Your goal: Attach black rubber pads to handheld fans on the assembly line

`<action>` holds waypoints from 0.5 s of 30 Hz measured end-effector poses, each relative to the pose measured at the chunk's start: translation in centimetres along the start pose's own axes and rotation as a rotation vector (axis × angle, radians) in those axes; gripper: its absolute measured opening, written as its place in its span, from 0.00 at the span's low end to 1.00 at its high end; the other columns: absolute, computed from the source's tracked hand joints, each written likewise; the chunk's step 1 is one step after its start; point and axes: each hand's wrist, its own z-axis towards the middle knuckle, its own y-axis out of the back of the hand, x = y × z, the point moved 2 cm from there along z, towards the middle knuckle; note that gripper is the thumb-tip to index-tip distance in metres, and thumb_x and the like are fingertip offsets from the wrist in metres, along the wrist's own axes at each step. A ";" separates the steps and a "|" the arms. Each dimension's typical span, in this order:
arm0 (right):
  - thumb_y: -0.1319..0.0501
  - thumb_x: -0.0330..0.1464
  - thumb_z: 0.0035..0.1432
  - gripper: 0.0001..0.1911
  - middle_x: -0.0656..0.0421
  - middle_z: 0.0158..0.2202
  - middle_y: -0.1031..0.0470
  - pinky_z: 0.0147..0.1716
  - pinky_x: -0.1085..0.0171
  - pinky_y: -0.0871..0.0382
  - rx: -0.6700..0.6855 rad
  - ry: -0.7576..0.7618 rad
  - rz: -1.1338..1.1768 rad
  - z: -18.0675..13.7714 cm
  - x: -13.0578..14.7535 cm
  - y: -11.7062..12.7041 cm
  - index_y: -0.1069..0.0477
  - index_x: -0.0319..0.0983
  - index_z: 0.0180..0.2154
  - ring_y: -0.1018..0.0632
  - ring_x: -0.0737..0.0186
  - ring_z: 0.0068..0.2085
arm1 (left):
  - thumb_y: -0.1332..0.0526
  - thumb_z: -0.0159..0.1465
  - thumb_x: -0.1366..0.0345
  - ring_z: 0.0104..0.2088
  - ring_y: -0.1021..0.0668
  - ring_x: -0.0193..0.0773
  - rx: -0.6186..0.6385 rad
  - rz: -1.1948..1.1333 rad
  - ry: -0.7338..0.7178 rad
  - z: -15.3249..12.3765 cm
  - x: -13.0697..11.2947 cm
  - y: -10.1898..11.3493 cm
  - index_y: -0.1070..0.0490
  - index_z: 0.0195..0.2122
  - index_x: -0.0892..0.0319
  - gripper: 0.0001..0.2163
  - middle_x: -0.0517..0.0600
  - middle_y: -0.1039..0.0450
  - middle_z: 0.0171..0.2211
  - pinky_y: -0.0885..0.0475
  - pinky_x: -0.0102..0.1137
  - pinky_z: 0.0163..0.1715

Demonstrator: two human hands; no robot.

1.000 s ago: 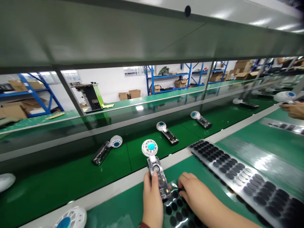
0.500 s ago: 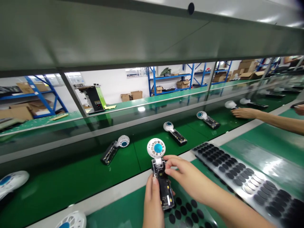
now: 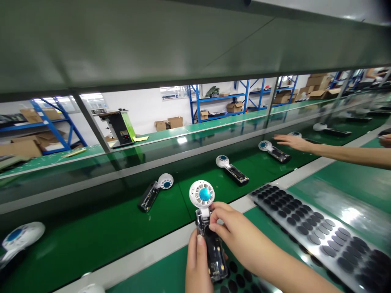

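My left hand is wrapped round the dark clear handle of a small hand fan with a white round head and blue hub, held upright over the bench edge. The fingertips of my right hand are pinched against the upper part of the handle, just below the head; whether they hold anything small is hidden. Under my hands lies a sheet of round black pads.
Three more fans lie on the green conveyor belt. Another person's hand reaches onto the belt at the right. A long strip of black pads lies to my right. A white fan head sits at far left.
My right hand rose from the sheet of black pads to the fan handle and now presses on it. The fans on the belt drifted right. The other person's hand reached farther over the belt.
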 end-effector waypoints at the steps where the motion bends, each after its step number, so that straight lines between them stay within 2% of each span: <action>1: 0.49 0.26 0.55 0.09 0.60 0.40 0.35 0.43 0.63 0.37 -0.001 0.003 -0.001 0.0 0.0 0.0 0.40 0.40 0.24 0.30 0.61 0.44 | 0.46 0.54 0.43 0.36 0.23 0.46 -0.004 0.003 0.003 0.0 0.0 0.0 0.40 0.54 0.58 0.32 0.54 0.25 0.38 0.28 0.31 0.30; 8: 0.50 0.26 0.55 0.09 0.61 0.41 0.35 0.39 0.65 0.37 -0.018 0.008 0.012 0.0 -0.4 -0.3 0.42 0.41 0.24 0.30 0.63 0.41 | 0.47 0.54 0.42 0.39 0.24 0.46 -0.024 0.035 0.003 0.2 0.2 0.2 0.40 0.54 0.57 0.31 0.54 0.26 0.40 0.29 0.30 0.31; 15: 0.51 0.26 0.55 0.08 0.59 0.45 0.35 0.39 0.64 0.36 -0.027 -0.006 0.005 -0.2 -0.3 -0.4 0.41 0.41 0.25 0.30 0.61 0.43 | 0.47 0.54 0.43 0.39 0.25 0.46 -0.034 0.031 0.027 0.1 0.2 0.1 0.40 0.52 0.58 0.30 0.54 0.28 0.39 0.31 0.29 0.28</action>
